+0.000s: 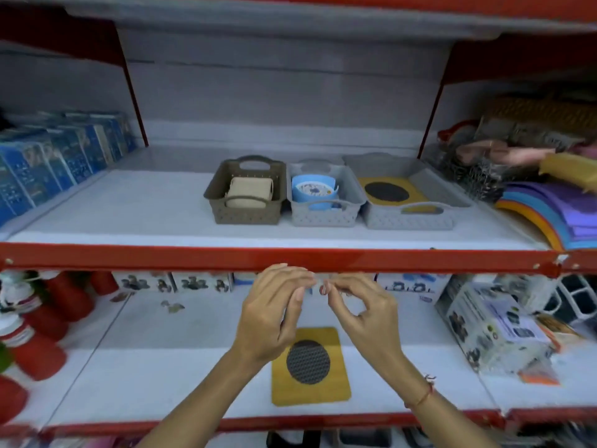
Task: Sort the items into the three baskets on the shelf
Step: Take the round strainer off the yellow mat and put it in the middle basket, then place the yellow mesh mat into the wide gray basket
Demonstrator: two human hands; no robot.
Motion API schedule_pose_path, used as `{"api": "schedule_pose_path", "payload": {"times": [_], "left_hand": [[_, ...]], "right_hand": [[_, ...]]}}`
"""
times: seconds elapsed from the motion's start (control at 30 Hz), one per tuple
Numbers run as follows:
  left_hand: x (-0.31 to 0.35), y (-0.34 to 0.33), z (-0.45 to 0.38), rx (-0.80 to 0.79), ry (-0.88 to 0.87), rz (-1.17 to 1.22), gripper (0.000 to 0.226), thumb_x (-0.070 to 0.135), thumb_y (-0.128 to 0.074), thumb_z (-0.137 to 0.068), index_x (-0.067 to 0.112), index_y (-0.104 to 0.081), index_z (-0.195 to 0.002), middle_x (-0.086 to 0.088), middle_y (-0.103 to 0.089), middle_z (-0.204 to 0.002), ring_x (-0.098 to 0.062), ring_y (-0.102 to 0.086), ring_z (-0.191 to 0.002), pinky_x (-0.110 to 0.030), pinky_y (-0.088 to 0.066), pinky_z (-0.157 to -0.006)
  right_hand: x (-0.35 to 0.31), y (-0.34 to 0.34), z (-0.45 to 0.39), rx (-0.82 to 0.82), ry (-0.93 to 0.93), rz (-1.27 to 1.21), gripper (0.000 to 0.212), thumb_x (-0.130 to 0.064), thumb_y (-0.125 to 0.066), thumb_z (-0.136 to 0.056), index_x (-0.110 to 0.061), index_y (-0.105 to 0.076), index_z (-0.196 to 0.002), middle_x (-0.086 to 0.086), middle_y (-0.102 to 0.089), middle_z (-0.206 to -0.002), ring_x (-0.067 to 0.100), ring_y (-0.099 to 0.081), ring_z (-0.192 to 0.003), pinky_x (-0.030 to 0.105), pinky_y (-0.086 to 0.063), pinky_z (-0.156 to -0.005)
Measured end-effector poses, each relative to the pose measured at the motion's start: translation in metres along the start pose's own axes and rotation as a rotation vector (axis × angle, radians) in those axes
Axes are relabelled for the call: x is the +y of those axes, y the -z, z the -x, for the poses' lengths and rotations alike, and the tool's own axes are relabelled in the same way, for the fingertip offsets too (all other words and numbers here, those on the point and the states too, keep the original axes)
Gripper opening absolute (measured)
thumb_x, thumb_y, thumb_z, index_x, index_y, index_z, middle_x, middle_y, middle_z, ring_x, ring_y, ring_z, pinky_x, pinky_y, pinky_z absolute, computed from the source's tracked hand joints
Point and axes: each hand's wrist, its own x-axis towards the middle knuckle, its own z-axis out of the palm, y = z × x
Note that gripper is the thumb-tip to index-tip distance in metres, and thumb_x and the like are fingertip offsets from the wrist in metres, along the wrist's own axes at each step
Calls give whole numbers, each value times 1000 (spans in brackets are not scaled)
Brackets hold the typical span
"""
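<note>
Three baskets stand side by side on the upper shelf. A brown basket (pixel 245 218) holds a beige folded item (pixel 248 189), and a grey basket (pixel 323 218) holds a blue bowl (pixel 313 189). A wider grey basket (pixel 410 221) contains a yellow mat with a black disc (pixel 415 189). A second yellow mat (pixel 310 394) lies on the lower shelf below my hands. My left hand (pixel 268 318) and my right hand (pixel 368 315) meet fingertip to fingertip just under the red shelf edge. They pinch a small clear item (pixel 319 286) that is too blurred to identify.
The red shelf rail (pixel 161 257) runs across just above my hands. Blue boxes (pixel 48 166) fill the upper left, and coloured foam sheets (pixel 549 215) the upper right. Red cylinders (pixel 38 350) stand at the lower left; packaged goods (pixel 491 331) sit at the lower right.
</note>
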Motion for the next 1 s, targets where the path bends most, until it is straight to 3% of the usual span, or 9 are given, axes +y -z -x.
{"api": "schedule_pose_path", "payload": {"times": [0.1,0.2,0.3,0.4,0.57,0.7,0.83,0.93,1.0], "left_hand": [[-10,-7,45,-142,158,-26,43,24,-31,-100,4,-69,-99,-4,-70,-100,-15,-61,-100,-25,-43,-94],[-24,-22,97,-354,437,-124,44,34,-29,-98,13,-66,-107,2,-67,-105,-11,-55,-103,-20,-37,-93],[-47,-39,141,-453,823,-177,42,36,-33,-98,13,-64,-112,-2,-67,-112,-18,-57,-105,-28,-43,-91],[-68,-51,161,-628,1141,-299,38,30,-40,-98,4,-61,-117,-17,-64,-114,-31,-57,-105,-37,-47,-89],[-75,-67,166,-775,1280,-352,43,31,-33,-100,9,-52,-131,-19,-53,-125,-33,-44,-119,-40,-40,-98],[-62,-75,168,-744,1336,-274,43,41,-39,-97,30,-42,-138,-11,-37,-131,-30,-32,-122,-39,-38,-99],[-55,-74,165,-548,1532,-125,47,47,-51,-91,31,-49,-135,-10,-31,-136,-30,-27,-125,-41,-32,-103],[-52,-69,161,-419,1604,-46,51,50,-59,-85,31,-51,-132,-11,-34,-140,-31,-25,-128,-43,-31,-104],[-48,-63,160,-383,1593,28,67,66,-60,-73,34,-52,-131,-10,-45,-139,-32,-32,-129,-45,-31,-105]], "right_hand": [[32,-15,39,-99,-158,12,10,-16,-65,-86,-15,-74,-90,-8,-70,-88,2,-65,-84,20,-55,-78],[73,-33,79,-241,-387,83,12,-15,-65,-86,-18,-72,-94,-6,-70,-94,7,-66,-87,30,-57,-81],[104,-46,105,-433,-674,176,33,-20,-66,-85,-13,-65,-117,5,-66,-117,21,-62,-108,37,-53,-92],[122,-50,115,-539,-813,235,50,-23,-63,-86,-6,-53,-132,11,-58,-133,25,-53,-123,32,-44,-103],[134,-60,118,-613,-832,237,55,-21,-62,-86,-5,-46,-136,10,-54,-137,29,-45,-129,34,-34,-111],[135,-65,117,-620,-885,158,60,-19,-67,-83,-4,-44,-137,10,-54,-137,28,-44,-130,32,-35,-109],[133,-59,120,-551,-978,29,63,-16,-73,-80,-8,-46,-136,7,-54,-135,22,-48,-127,27,-38,-103],[127,-54,122,-503,-971,-44,69,-17,-77,-76,-12,-45,-137,4,-52,-136,16,-54,-117,27,-44,-99],[120,-50,123,-468,-934,-69,74,-19,-80,-73,-13,-45,-138,2,-49,-137,17,-55,-116,31,-47,-98]]}}
